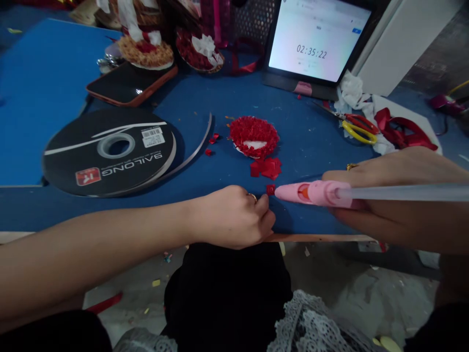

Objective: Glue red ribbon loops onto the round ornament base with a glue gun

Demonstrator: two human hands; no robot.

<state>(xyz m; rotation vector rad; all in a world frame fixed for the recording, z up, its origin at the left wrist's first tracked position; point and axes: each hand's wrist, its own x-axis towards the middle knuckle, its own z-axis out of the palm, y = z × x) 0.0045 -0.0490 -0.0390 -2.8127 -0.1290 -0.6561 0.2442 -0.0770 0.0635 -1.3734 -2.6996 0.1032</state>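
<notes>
My right hand [395,195] grips a pink hot glue gun [315,193] with a long translucent glue stick out of its back. The nozzle points left and meets a small red ribbon square [270,189]. Curled at the table's front edge, my left hand [244,217] is closed just below that square; whatever its fingers hold is hidden. Beyond lie a few flat red ribbon pieces [269,167]. Past them sits a round red ruffled piece [254,134] with a white patch showing at its front.
At left lies a black ribbon spool [110,151], its loose ribbon end [205,134] curving up. Scissors [357,127] and red ribbon [403,129] are at right. A tablet [318,44] stands at the back; a phone [132,83] supports a tan ruffled piece [146,51].
</notes>
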